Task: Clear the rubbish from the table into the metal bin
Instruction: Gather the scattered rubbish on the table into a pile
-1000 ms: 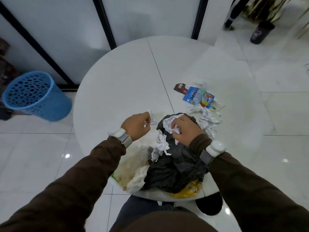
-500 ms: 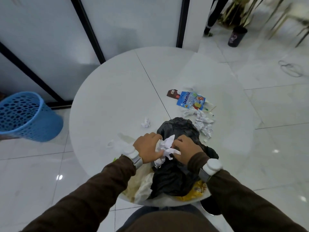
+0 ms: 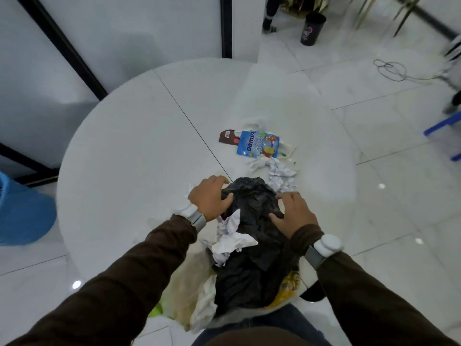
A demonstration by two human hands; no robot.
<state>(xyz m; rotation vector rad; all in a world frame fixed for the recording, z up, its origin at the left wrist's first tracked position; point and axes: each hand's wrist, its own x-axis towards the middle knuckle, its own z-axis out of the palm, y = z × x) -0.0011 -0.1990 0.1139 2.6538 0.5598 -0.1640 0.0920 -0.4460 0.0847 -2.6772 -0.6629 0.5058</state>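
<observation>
head view: left hand (image 3: pixel 209 198) and right hand (image 3: pixel 294 216), fingers (image 3: pixel 290 196) wide, on black bag (image 3: pixel 252 203); blue packet (image 3: pixel 259 144) beyond

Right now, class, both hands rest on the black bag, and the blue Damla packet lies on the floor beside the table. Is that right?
Not quite. The head view shows the blue Damla packet lying on the white table, beyond the black bag, not on the floor. The left hand and the right hand do both rest on the bag.
</observation>
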